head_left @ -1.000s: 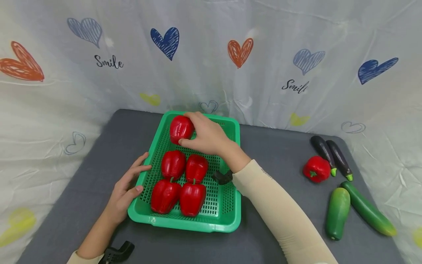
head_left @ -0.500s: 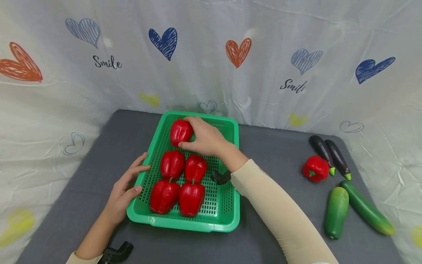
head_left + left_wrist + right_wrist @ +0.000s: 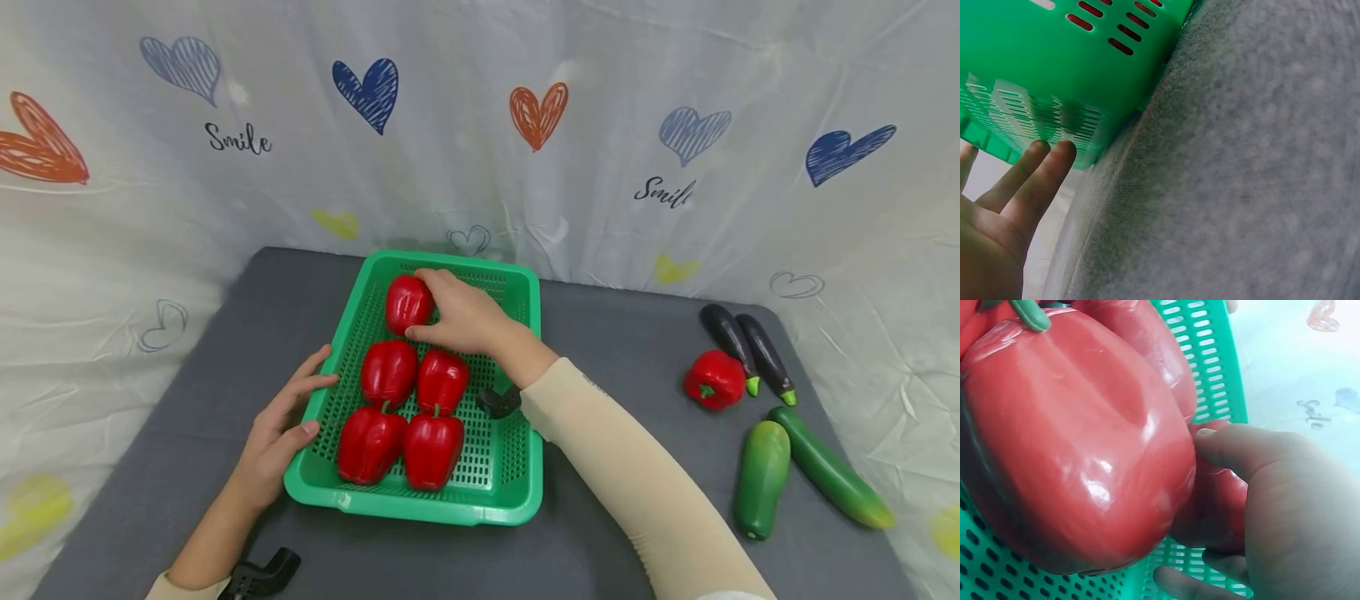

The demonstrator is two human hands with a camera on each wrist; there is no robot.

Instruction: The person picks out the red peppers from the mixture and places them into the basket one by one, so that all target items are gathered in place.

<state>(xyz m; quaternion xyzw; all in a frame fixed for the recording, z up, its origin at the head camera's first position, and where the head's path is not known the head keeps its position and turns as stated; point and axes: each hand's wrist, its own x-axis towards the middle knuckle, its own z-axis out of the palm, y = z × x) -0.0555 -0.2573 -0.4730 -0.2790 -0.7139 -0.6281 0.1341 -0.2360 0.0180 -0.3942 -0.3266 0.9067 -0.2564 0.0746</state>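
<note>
My right hand [image 3: 465, 315] grips a red bell pepper [image 3: 408, 305] by its right side, thumb toward me, at the far left of a green slotted basket [image 3: 420, 510]. In the right wrist view that pepper [image 3: 1219, 512] is partly hidden behind a larger, nearer red pepper [image 3: 1085, 444]. Several more red bell peppers [image 3: 389, 374] lie in two rows in the basket's nearer left part. My left hand [image 3: 277, 433] is at the basket's left side. Its straight fingers [image 3: 1044, 175] reach along the outer wall in the left wrist view.
On the grey table [image 3: 615, 333], to the right, lie another red bell pepper [image 3: 715, 381], two dark eggplants [image 3: 765, 358], a thick green squash [image 3: 762, 479] and a long green cucumber [image 3: 831, 467]. A white curtain [image 3: 465, 175] with printed hearts hangs behind the table.
My right hand has lowered the pepper slightly toward the basket floor and nearer to the other peppers. My left hand has kept its place at the basket's side.
</note>
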